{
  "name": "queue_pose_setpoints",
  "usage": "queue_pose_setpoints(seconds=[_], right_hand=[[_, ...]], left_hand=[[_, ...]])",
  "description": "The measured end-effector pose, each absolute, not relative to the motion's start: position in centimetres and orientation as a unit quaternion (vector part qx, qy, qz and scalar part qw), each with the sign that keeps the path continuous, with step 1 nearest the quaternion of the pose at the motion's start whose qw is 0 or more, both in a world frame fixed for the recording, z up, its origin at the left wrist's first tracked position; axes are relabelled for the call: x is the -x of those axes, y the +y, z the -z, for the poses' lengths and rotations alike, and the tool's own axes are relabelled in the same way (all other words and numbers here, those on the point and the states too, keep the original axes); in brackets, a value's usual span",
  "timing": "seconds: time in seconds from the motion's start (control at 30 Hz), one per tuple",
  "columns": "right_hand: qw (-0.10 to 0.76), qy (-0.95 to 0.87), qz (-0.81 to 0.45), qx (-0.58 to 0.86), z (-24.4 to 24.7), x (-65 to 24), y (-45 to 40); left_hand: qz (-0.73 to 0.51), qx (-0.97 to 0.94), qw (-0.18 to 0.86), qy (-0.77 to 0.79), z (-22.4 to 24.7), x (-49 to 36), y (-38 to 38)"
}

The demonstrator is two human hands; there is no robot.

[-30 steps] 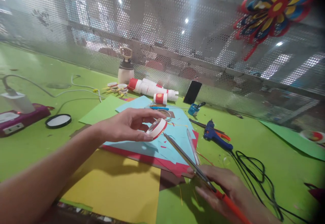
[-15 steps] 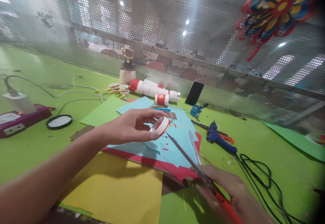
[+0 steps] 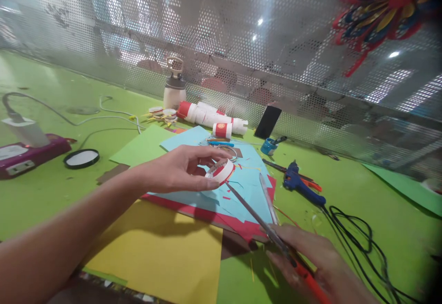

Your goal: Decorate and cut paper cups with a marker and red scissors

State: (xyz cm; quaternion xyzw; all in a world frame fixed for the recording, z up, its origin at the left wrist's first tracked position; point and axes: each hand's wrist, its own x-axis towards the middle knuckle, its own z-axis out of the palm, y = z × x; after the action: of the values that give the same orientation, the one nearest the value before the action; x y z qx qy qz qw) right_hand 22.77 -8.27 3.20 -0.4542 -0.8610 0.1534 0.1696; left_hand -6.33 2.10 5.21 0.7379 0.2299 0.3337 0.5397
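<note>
Between the thumb and fingers of my left hand (image 3: 183, 168) is a white paper ring (image 3: 225, 171) with a red edge and red inside, held tilted above light blue paper (image 3: 193, 198). My right hand (image 3: 307, 258) grips orange-handled scissors (image 3: 257, 216), their blades spread apart. One blade's tip lies close to the ring's lower edge; whether it touches I cannot tell. Small red scraps (image 3: 226, 197) lie on the blue paper beneath. Red paper (image 3: 241, 228) and a yellow sheet (image 3: 155, 253) stick out below it.
A blue glue gun (image 3: 300, 184) with a black cord lies at right, near a blue pot (image 3: 268, 146) and a leaning phone (image 3: 268, 121). White-and-red tubes (image 3: 207, 116) and a sprayer bottle (image 3: 174, 90) stand behind. At left are a purple power strip (image 3: 55, 144) and a round black-rimmed disc (image 3: 82, 158).
The ring has turned slightly in my left hand, showing more of its white outer band. The scissors stay spread near it. The whole view has shifted a little.
</note>
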Motion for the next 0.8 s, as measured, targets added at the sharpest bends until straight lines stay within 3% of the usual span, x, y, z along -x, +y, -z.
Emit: queue_pose_setpoints(seconds=[0.8], right_hand=[[0.190, -0.868, -0.120, 0.443, -3.48, -22.72, -8.29]], left_hand=[[-0.327, -0.741, 0.543, 0.221, -5.01, 6.46, 2.28]])
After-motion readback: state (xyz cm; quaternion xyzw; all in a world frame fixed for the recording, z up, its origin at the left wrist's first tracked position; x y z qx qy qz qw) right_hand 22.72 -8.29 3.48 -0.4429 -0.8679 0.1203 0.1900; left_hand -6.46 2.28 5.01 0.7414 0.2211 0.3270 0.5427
